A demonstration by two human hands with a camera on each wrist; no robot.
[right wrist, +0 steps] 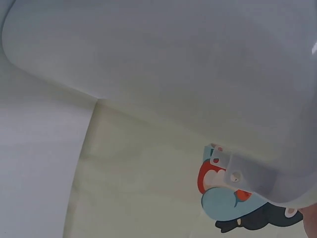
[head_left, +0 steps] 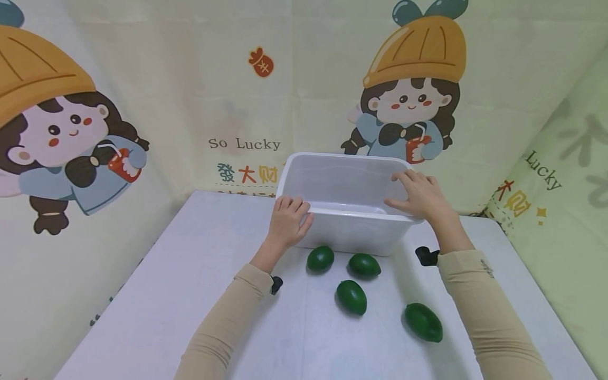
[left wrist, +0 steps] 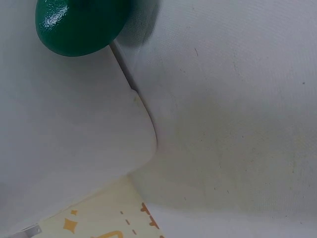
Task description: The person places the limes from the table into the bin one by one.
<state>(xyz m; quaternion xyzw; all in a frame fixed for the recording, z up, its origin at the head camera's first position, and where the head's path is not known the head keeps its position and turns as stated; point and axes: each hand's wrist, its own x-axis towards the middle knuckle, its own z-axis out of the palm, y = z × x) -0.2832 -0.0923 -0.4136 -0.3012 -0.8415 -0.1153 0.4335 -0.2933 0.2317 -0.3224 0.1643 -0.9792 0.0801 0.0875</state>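
A white rectangular plastic bin stands at the back of the table, its open top towards me. My left hand grips the near rim at its left corner, fingers bent over the edge. At the right end, my right hand lies over the rim with thumb and index finger spread apart above the bin's interior. In front of the bin lie several glossy green lime-like fruits, among them one fruit by its front wall and another farther right. The left wrist view shows a green fruit beside the bin wall.
The white tabletop extends under the bin and fruits. A cream cloth backdrop with printed cartoon figures hangs right behind the table, and similar printed cloth flanks both sides. Dark wrist devices show at the left cuff and the right cuff.
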